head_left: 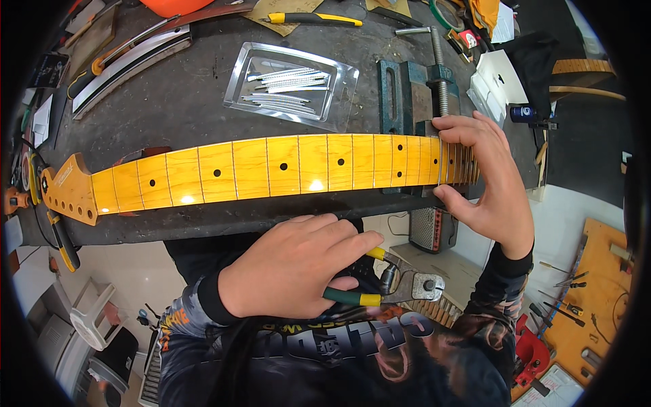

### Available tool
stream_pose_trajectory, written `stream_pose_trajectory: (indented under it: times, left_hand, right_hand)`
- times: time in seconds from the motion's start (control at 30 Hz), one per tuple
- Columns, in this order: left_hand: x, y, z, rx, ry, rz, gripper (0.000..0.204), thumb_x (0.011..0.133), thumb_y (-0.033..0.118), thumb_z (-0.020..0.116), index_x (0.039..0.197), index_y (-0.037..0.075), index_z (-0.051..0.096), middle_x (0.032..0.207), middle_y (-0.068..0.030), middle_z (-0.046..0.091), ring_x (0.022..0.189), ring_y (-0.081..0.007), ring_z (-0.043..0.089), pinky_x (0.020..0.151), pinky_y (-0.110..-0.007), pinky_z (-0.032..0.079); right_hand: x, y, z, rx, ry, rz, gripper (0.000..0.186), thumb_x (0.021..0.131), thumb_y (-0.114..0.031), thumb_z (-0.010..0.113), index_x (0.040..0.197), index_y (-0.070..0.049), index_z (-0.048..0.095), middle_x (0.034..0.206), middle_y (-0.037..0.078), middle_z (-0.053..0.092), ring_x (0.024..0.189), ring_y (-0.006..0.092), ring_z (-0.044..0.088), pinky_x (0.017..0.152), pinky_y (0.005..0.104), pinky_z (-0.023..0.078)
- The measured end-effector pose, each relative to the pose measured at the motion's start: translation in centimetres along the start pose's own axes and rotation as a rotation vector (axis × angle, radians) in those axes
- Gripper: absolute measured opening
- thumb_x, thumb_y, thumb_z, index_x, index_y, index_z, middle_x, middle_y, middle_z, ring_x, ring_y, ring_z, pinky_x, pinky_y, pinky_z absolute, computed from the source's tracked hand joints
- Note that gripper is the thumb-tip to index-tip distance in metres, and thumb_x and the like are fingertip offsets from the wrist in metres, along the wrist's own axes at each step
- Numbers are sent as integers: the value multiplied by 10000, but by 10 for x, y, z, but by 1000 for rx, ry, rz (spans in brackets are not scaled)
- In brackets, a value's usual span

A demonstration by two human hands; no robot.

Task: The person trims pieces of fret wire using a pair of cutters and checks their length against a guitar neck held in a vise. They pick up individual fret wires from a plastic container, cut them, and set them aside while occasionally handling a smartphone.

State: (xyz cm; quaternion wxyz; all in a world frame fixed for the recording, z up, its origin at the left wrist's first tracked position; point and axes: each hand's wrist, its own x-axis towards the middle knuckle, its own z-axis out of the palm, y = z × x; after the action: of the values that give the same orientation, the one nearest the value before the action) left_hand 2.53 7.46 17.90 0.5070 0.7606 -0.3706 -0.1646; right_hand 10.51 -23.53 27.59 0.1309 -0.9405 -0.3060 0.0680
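Across the bench lies a yellow maple guitar neck [252, 166] with black dot inlays, its headstock [70, 190] to the left. Near its right end, my right hand [489, 183] spans the fingerboard, thumb at the near edge and index finger at the far edge. Between those fingertips a length of fret wire [441, 161] runs across the board, its ends at the fingers. My left hand [288, 268], in front of the bench, is closed around green-and-yellow-handled nippers [400, 286], whose jaws point right. Part of the handles is hidden by the fingers.
Behind the neck, a clear plastic tray [291, 87] holds several cut fret wires. A green vise [407, 102] stands under the neck's right end. A yellow cutter knife [315, 19] and a radius-edged bar [132, 71] lie farther back. Pliers [64, 244] sit by the headstock.
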Motion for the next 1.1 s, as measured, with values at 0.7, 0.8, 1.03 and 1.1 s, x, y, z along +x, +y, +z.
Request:
stream_pose_trajectory:
  times: [0.7,0.8,1.03,1.1]
  left_hand:
    - [-34,26,17,-783,547,-111,393,1018,4,788,1352,24,582,1023,-105,734,831,-129,698,708,-270,550]
    - [-32,35,25,-987,634,-8,485,1020,2,796,1423,34,529,1049,-130,732,965,-180,717,787,-295,554]
    - [-61,53,37,-875,759,-70,482,1012,-15,813,1405,19,536,997,-106,692,941,-198,721,791,-314,569]
    - [-72,53,39,-789,757,-64,473,1021,-25,804,1417,18,548,1050,-88,685,991,-174,706,841,-302,566]
  right_hand:
    - [-12,-69,51,678,254,-288,743,769,-154,982,1417,-67,629,1470,180,691,1340,363,647,1161,485,474]
    - [-11,-90,76,741,254,-303,738,768,-149,982,1417,-82,638,1469,163,694,1329,359,644,1160,482,464]
    - [-10,-117,103,939,237,-380,697,823,-154,951,1437,-82,629,1417,128,669,1322,310,630,1149,450,457]
    - [-12,-123,114,1215,212,-299,462,958,-145,848,1355,-43,635,1331,100,639,1212,216,608,1078,375,473]
